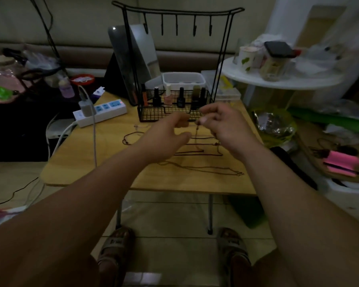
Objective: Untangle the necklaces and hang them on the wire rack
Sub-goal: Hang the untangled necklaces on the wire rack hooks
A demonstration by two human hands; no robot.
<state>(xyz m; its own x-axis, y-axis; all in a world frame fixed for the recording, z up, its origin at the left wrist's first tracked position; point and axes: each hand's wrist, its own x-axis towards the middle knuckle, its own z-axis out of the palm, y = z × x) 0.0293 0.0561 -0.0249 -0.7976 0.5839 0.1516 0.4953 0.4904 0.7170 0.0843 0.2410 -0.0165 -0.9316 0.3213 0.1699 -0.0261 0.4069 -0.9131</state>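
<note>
A black wire rack with several bare hooks stands at the back of the small wooden table. Dark cord necklaces lie in loops on the tabletop, and a thin chain lies nearer the front edge. My right hand is raised just in front of the rack's basket and pinches a dark cord that hangs down to the loops. My left hand hovers beside it, fingers curled near the same cord; whether it holds the cord is unclear.
Nail polish bottles fill the rack's wire basket. A white power strip with a charger and cables sits at the table's left. A mirror leans behind the rack. A white round shelf with jars stands at the right.
</note>
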